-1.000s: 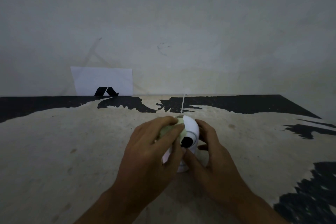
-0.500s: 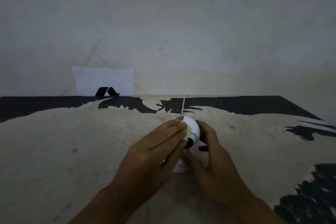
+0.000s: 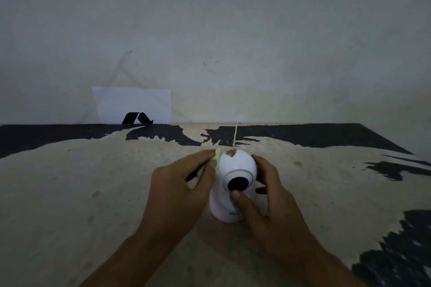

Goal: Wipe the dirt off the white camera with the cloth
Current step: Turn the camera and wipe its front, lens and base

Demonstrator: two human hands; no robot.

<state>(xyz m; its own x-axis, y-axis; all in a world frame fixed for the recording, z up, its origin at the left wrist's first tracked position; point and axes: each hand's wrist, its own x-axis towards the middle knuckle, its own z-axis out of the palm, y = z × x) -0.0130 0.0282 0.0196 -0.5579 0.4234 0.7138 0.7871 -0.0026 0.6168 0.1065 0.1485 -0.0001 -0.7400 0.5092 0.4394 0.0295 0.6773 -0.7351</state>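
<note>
Left hand (image 3: 177, 184) has slid off the lens, pinching the pale green cloth (image 3: 217, 158) against the white dome-shaped camera's (image 3: 233, 184) left side; right hand (image 3: 268, 202) grips it, thumb under the lens.

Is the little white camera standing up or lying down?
Upright: the white camera stands base down on the table, lens facing us.

Dim light; grey wall (image 3: 233, 30); worn beige tabletop (image 3: 70, 193), black patches; white paper (image 3: 133, 102) against wall.
</note>
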